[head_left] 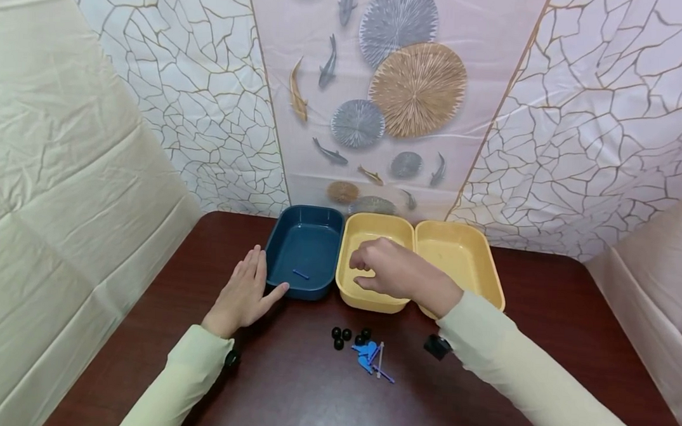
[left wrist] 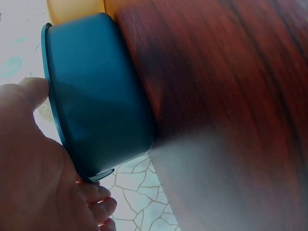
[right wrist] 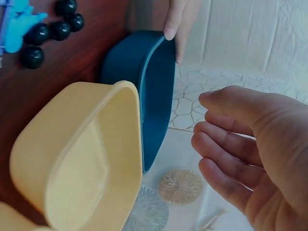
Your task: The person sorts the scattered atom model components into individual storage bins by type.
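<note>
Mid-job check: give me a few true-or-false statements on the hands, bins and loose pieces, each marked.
1. A short stick lies in the dark blue bin. True.
2. The left hand is down inside that bin. False: it is at the bin's rim.
3. The right hand is above the middle yellow bin. True.
4. Black balls lie on the table. True.
5. The right hand grips a black ball. False: nothing shows in it.

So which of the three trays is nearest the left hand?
The dark blue tray, at the row's left end, with a small stick in it; the middle tray and right tray are both yellow.
</note>
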A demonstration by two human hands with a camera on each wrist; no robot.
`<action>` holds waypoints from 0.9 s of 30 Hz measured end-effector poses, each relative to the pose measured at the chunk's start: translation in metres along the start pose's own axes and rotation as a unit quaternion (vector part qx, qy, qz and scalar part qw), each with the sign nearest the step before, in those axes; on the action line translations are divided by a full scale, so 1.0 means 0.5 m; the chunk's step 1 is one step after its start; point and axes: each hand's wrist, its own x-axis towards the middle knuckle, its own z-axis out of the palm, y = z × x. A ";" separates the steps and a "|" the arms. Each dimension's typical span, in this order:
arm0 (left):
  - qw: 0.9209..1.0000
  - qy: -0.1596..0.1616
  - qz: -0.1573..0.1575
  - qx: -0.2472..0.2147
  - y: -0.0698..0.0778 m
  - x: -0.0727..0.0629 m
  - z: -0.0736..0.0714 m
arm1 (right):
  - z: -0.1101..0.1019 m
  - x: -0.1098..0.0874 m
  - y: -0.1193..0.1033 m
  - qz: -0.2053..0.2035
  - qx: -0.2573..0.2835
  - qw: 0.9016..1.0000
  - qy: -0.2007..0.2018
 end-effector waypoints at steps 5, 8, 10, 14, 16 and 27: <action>1.000 0.004 0.003 -0.001 -0.001 0.000 0.001 | -0.014 -0.049 -0.008 0.018 0.003 1.000 -0.005; 1.000 0.005 0.004 -0.004 -0.001 0.001 0.001 | -0.017 -0.078 -0.009 0.029 -0.002 1.000 -0.005; 1.000 0.006 0.004 -0.007 0.000 0.002 0.001 | -0.016 -0.098 -0.008 0.024 -0.011 1.000 0.002; 1.000 0.007 0.007 -0.009 0.000 0.003 0.002 | -0.005 -0.136 -0.003 -0.004 -0.008 1.000 0.018; 1.000 0.005 0.006 -0.006 -0.001 0.003 0.002 | 0.004 -0.155 -0.001 -0.015 0.000 1.000 0.023; 1.000 0.008 0.010 -0.009 -0.002 0.002 0.002 | 0.089 -0.222 -0.008 -0.031 0.008 0.999 0.008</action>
